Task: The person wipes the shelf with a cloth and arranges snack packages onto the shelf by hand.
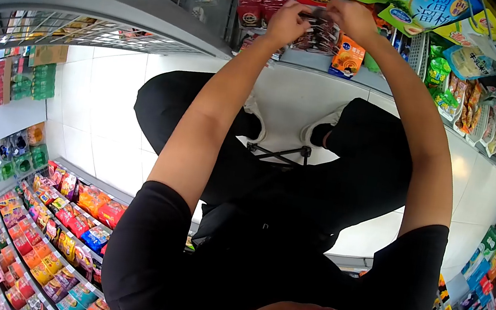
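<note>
Two-handed, reaches to a low shelf (371, 79), with bent fingers of left hand (288, 25) and right hand (351, 20) close together at dark packets (314, 42) lying between red packets (251, 14) and an orange box (348, 56). Cannot tell whether pinching one or only touching.

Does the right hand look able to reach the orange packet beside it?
Probably yes: the orange packet sits close by the right hand, with nothing visibly between them, though that hand seems busy at the dark packets.
</note>
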`<state>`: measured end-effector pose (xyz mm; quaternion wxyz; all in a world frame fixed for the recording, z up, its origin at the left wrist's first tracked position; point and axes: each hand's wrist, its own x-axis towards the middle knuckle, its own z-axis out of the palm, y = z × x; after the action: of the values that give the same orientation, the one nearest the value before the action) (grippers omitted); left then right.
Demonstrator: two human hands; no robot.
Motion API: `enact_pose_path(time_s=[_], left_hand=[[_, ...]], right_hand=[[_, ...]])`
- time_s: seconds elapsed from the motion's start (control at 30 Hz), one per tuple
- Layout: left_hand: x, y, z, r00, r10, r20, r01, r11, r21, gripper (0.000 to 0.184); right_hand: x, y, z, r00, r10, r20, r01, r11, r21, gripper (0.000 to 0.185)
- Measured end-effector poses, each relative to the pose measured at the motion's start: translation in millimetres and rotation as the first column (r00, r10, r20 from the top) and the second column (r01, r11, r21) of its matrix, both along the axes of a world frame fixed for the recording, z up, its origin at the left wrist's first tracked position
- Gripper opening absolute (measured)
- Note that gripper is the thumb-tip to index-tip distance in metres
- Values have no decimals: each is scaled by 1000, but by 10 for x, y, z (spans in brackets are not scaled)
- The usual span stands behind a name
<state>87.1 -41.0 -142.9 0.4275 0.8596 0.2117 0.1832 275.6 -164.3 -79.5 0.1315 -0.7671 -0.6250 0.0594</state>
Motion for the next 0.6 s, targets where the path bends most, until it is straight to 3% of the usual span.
enact_pose_path(time_s=[0.1, 0.17, 0.3, 0.43, 0.6], left_hand=[[-18, 121, -72, 988, 5, -155, 32, 971, 236, 47], [-18, 178, -253, 972, -8, -236, 79, 953, 291, 49], [-23, 218, -261, 923, -23, -385, 122, 964, 234, 53], [-80, 253, -352, 920, -31, -391, 145, 953, 266, 52], [-113, 286, -461, 956, -65, -287, 147, 950, 274, 52]], right_hand=[[45, 74, -89, 999, -22, -24, 27, 974, 224, 18], [47, 158, -196, 999, -44, 4, 42, 966, 255, 18], [-30, 330, -437, 997, -64, 31, 53, 959, 277, 16], [-140, 531, -713, 993, -102, 53, 94, 985, 145, 15], [-114, 722, -891, 998, -27, 55, 21, 993, 115, 20]])
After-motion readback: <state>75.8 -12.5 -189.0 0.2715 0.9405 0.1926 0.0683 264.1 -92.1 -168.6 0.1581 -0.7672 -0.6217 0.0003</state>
